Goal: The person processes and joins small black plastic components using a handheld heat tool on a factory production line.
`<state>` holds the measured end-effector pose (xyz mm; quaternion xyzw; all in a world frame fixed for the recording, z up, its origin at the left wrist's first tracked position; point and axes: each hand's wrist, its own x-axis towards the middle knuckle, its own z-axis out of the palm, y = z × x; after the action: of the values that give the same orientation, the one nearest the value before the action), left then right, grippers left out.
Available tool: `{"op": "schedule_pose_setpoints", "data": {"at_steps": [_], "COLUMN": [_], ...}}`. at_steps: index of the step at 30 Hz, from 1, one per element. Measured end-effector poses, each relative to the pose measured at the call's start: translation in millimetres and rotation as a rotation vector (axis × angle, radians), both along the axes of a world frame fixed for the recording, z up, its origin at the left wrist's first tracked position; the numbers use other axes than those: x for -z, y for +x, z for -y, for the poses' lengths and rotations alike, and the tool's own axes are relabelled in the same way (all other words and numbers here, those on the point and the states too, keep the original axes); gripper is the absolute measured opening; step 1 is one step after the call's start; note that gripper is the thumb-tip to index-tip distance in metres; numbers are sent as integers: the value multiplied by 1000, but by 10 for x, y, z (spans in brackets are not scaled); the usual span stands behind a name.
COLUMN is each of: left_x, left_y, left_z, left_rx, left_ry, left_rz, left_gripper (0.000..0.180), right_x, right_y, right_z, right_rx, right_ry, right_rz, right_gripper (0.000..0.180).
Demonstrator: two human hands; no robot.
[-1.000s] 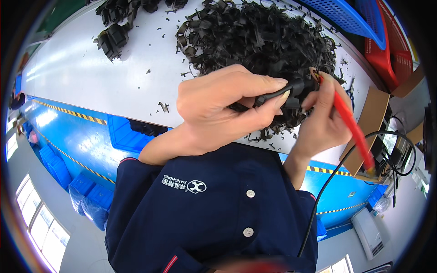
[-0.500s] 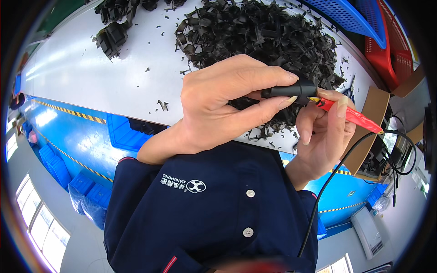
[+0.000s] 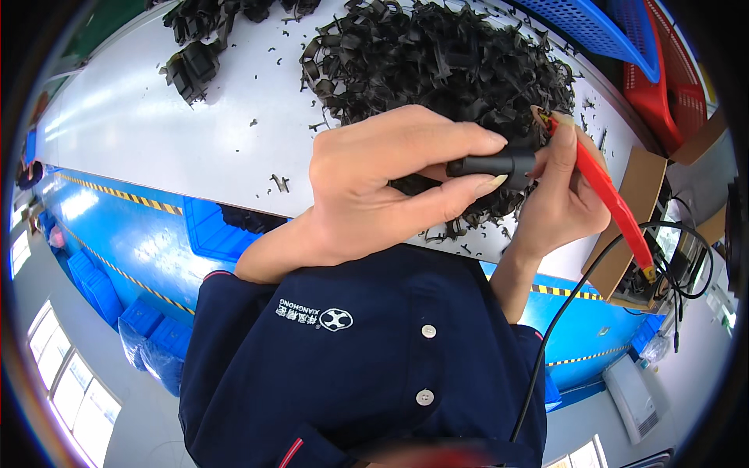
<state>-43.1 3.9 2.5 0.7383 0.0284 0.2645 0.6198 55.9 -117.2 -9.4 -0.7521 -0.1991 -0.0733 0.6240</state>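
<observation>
Black plastic part (image 3: 493, 164): short, roughly cylindrical, matte, held level in the air over the near edge of the white workbench (image 3: 156, 132), in front of the big heap of black plastic scrap (image 3: 437, 62). Its right end is partly hidden behind the right hand, so I can't tell the shape there.

Left hand (image 3: 374, 187) is closed round the part, thumb under and forefinger over, pinching its left end. Right hand (image 3: 566, 195) is closed on a red-handled tool (image 3: 605, 191) with a black cable (image 3: 562, 312) running off its rear end. The tool tip (image 3: 544, 118) sits up above the part's right end (brownish tip, likely a heated or trimming point; too small to confirm).

Judgement on doing this well: keep the part pinched firm and steady, keep the left fingertips back from the tip, and work away from the thumb. Support the right hand against the left so the tip doesn't skate. Keep the cable slack so it doesn't drag on the tool.

Around it: loose black offcuts (image 3: 278, 183) scattered over the bench, more black parts (image 3: 195, 66) at the far left corner. Blue crate (image 3: 601, 27) and red crate (image 3: 663, 86) at the far right, cardboard box (image 3: 636, 195) off the right end.
</observation>
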Motion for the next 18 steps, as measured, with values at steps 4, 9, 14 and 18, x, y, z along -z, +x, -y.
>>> {"op": "schedule_pose_setpoints", "data": {"at_steps": [4, 9, 14, 18], "left_x": [23, -87, -159, -181], "left_y": [64, 138, 243, 679], "left_z": [-13, -101, -234, -462], "left_rx": [25, 94, 26, 25], "left_ry": [-257, -479, -433, -229], "left_rz": [23, -92, -227, -159], "left_gripper": [34, 31, 25, 23], "right_x": [9, 74, 196, 230], "right_y": [163, 450, 404, 384], "right_z": [21, 64, 123, 249], "right_rx": [-124, -173, -81, -37], "right_ry": [12, -257, -132, -26], "right_rz": [-24, 242, 162, 151], "right_gripper": [9, 7, 6, 6]}}
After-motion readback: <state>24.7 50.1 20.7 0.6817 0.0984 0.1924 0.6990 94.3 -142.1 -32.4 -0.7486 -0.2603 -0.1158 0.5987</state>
